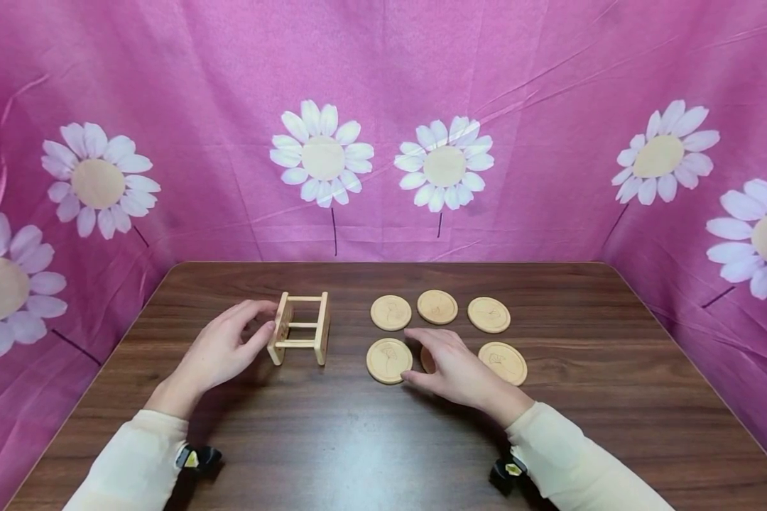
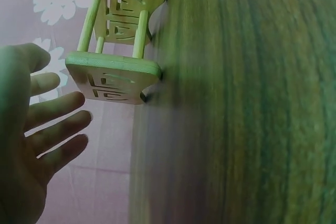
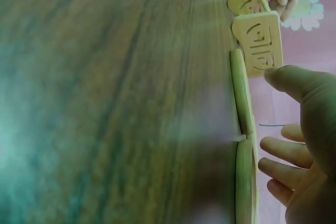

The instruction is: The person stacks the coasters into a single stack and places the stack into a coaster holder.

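Note:
A small wooden rack [image 1: 302, 325] with cut-out side panels and round crossbars stands upright on the table, left of the middle. Beside its left panel is my left hand [image 1: 226, 348], fingers spread and nothing in them; the left wrist view shows a gap between the fingertips and the rack [image 2: 113, 77]. Several round wooden coasters with engraved line drawings lie flat to the right, in two rows. My right hand [image 1: 457, 369] hovers over the front row, partly hiding the middle coaster [image 1: 427, 360]. Its thumb overlaps the edge of the front left coaster [image 1: 386, 360]; contact is unclear.
At the back lie a left coaster [image 1: 391, 313], a middle one [image 1: 437, 307] and a right one [image 1: 488, 315]. Another coaster [image 1: 503, 363] is at the front right. A pink cloth [image 1: 383, 234] with white daisies hangs around the dark wooden table [image 1: 332, 440].

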`<action>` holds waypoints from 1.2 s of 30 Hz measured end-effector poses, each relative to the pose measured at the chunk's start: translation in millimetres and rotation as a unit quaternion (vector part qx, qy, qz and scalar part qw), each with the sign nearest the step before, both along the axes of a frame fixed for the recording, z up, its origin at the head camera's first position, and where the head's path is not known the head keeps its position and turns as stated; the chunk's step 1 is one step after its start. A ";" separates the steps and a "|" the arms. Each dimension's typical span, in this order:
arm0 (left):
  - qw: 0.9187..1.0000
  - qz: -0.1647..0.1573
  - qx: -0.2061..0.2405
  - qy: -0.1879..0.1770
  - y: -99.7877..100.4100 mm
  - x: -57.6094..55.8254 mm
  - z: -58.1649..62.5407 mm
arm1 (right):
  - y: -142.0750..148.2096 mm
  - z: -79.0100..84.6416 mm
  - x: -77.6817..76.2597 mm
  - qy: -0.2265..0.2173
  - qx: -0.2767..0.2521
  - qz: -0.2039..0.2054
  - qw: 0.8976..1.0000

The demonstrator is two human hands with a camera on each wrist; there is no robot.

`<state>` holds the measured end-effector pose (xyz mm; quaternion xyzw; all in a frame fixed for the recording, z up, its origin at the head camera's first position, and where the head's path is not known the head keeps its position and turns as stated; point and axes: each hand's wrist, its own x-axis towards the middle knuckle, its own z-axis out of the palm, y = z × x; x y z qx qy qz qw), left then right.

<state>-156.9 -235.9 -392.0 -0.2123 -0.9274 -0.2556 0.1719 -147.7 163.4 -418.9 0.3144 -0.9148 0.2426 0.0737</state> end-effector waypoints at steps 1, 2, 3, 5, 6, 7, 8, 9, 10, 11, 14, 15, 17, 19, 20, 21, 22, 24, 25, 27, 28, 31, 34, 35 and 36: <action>1.000 -0.006 0.007 -0.006 -0.2 -1.0 -1.0 | -0.6 -0.4 -0.5 0.002 0.002 0.002 1.000; 1.000 -0.011 0.014 -0.012 -0.5 -2.0 -2.0 | -1.4 -0.6 -1.0 0.005 0.003 0.004 1.000; 1.000 -0.015 0.020 -0.017 -0.9 -3.1 -3.1 | -2.0 -1.1 -1.4 0.006 0.006 0.006 1.000; 0.999 -0.019 0.027 -0.026 -1.8 -4.6 -4.9 | -3.8 -1.4 -1.8 0.008 0.012 0.008 1.000; 0.999 -0.021 0.031 -0.029 -2.4 -5.3 -5.9 | -4.8 -1.8 -1.9 0.007 0.015 0.008 1.000; 0.999 -0.022 0.033 -0.033 -2.7 -6.0 -6.8 | -5.7 -2.1 -2.0 0.003 0.017 0.008 1.000; 0.998 -0.022 0.035 -0.038 -3.2 -6.6 -7.6 | -6.7 -1.9 -1.9 -0.004 0.017 0.006 1.000; 0.998 -0.023 0.037 -0.043 -3.8 -7.2 -8.1 | -7.7 -2.0 -1.6 -0.010 0.017 0.004 1.000; 0.998 -0.026 0.039 -0.048 -4.1 -7.6 -8.6 | -8.8 -2.0 -1.5 -0.015 0.016 0.003 1.000; 0.997 -0.029 0.040 -0.055 -4.4 -8.1 -8.9 | -9.7 -2.1 -1.4 -0.019 0.015 0.002 1.000; 0.996 -0.039 0.042 -0.074 -5.2 -8.6 -9.0 | -12.7 -3.1 -1.3 -0.018 0.018 0.004 1.000; 0.995 -0.042 0.042 -0.081 -5.6 -8.6 -8.9 | -13.7 -3.6 -1.5 -0.015 0.019 0.007 1.000; 0.994 -0.045 0.041 -0.091 -5.9 -8.5 -8.3 | -15.5 -4.4 -1.8 -0.015 0.022 0.012 1.000; 0.993 -0.045 0.041 -0.099 -6.2 -8.2 -7.8 | -17.1 -5.3 -2.3 -0.020 0.019 0.020 0.999; 0.993 -0.045 0.041 -0.102 -6.4 -8.1 -7.7 | -17.8 -5.5 -2.3 -0.020 0.020 0.021 0.999; 0.993 -0.045 0.041 -0.105 -6.5 -8.0 -7.7 | -18.4 -5.5 -2.1 -0.019 0.020 0.022 0.999; 0.992 -0.045 0.041 -0.108 -6.7 -8.0 -7.8 | -18.9 -5.7 -2.0 -0.016 0.022 0.022 0.999; 0.992 -0.046 0.042 -0.112 -7.0 -8.0 -8.3 | -20.1 -5.3 -1.6 -0.017 0.021 0.025 0.999; 0.991 -0.046 0.044 -0.114 -7.1 -8.0 -8.6 | -20.7 -5.1 -1.4 -0.016 0.022 0.026 0.999; 0.991 -0.048 0.048 -0.118 -7.4 -8.2 -9.5 | -21.6 -4.6 -1.2 -0.021 0.027 0.023 0.999; 0.990 -0.050 0.050 -0.119 -7.4 -8.4 -9.8 | -21.9 -4.5 -1.2 -0.023 0.032 0.021 0.999; 0.990 -0.054 0.056 -0.121 -7.3 -9.0 -10.7 | -22.1 -3.9 -0.8 -0.032 0.045 0.013 0.998; 0.989 -0.056 0.060 -0.123 -7.2 -9.2 -11.2 | -22.1 -3.9 -0.3 -0.037 0.051 0.008 0.998; 0.989 -0.056 0.061 -0.125 -7.2 -9.1 -11.3 | -22.2 -4.1 -0.3 -0.037 0.052 0.007 0.998; 0.989 -0.055 0.062 -0.126 -7.2 -9.0 -11.4 | -22.3 -4.3 -0.4 -0.037 0.052 0.007 0.998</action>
